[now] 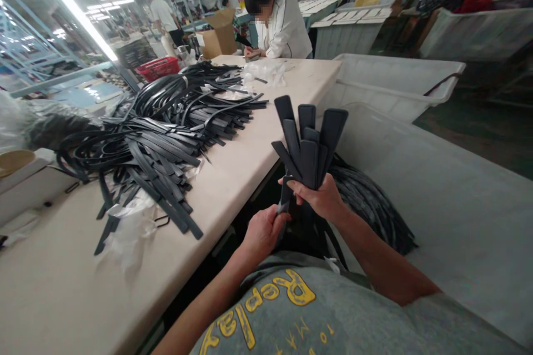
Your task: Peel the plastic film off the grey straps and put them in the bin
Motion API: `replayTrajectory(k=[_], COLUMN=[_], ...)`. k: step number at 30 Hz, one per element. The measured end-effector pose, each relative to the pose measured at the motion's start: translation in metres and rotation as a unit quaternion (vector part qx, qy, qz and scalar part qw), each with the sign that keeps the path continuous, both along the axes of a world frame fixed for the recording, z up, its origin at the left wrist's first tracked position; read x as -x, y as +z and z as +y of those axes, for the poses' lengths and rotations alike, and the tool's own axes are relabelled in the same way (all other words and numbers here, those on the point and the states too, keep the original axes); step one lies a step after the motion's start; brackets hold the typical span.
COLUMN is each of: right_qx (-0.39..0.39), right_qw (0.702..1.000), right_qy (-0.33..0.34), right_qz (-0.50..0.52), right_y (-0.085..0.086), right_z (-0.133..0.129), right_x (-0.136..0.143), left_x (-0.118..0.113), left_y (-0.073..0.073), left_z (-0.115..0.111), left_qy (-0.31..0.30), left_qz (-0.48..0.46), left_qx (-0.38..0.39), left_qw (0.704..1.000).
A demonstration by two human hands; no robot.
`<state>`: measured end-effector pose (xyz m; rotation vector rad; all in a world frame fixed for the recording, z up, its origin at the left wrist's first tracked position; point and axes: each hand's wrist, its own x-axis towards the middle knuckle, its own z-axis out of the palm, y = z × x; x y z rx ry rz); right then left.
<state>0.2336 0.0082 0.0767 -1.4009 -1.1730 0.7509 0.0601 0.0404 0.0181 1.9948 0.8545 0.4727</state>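
A fan of several flat black straps (308,158) rises from my right hand (322,198), whose fingers are wrapped round the bundle. Just below and to the left, my left hand (266,228) is closed on a single black strap (286,193). That strap's upper end meets the fingertips of my right hand. Both hands are in front of my body, past the table's edge. Long tails of dark strap hang beneath the right hand, partly hidden by my arm.
On the pale table (233,177) to the left lies a big heap of black straps (162,127) with crumpled clear plastic (133,224). At the right stands a large whitish bin (441,177) with more straps (370,205) in it. A person (283,22) leans over the table's far end.
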Motion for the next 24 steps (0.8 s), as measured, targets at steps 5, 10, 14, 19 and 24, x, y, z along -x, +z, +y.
replayTrajectory(k=[5, 10, 14, 19, 24], right_qx=[-0.029, -0.023, -0.121, -0.19, -0.114], right_qw=[0.994, 0.979, 0.934, 0.864, 0.769], right_qy=[-0.095, -0.184, -0.312, -0.432, -0.554], right_qz=[0.044, 0.082, 0.121, 0.173, 0.298], right_y=[-0.01, -0.023, -0.017, -0.007, -0.041], right_z=[-0.013, -0.018, -0.004, 0.01, -0.01], right_x=[-0.031, -0.065, -0.114, -0.197, -0.252], left_x=[0.005, 0.008, 0.02, 0.037, 0.045], left_y=[-0.025, -0.039, -0.055, -0.077, -0.087], left_z=[-0.015, -0.011, -0.004, 0.0, 0.001], left_qy=[-0.061, -0.028, 0.031, 0.08, 0.126], left_qz=[0.075, 0.07, -0.001, -0.027, -0.054], left_qx=[-0.019, 0.018, 0.108, 0.198, 0.259], left_qw=[0.995, 0.997, 0.994, 0.977, 0.956])
